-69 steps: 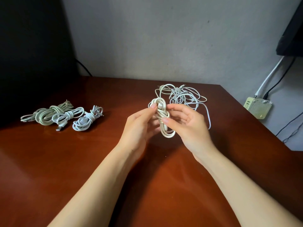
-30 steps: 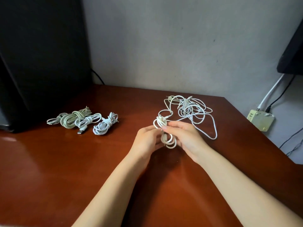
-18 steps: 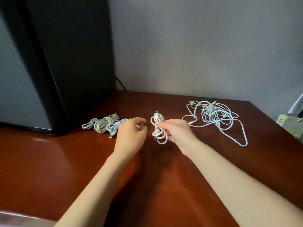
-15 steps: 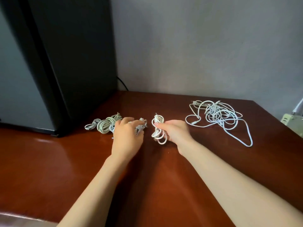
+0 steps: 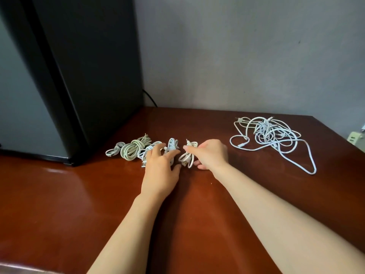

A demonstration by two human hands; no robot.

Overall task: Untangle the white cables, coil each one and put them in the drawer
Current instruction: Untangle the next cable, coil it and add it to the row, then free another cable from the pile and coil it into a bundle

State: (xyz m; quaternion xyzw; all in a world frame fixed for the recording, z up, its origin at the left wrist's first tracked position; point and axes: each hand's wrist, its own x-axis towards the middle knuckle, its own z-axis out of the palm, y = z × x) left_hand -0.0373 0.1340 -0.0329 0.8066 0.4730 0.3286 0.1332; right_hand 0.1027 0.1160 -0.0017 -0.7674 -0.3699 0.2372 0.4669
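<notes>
Right hand (image 5: 210, 154) holds a small, tightly wrapped white coil (image 5: 187, 158).

Glossy red-brown table (image 5: 59, 194), tall black cabinet (image 5: 88, 76) at left, grey wall (image 5: 237, 56), pale adapter (image 5: 355, 138) far right.

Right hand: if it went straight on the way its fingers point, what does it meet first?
The right hand points left, gripping a small coil. First in that line are the left hand's fingers, nearly touching the coil; behind them lies the row of coiled cables. Depth unclear.
</notes>
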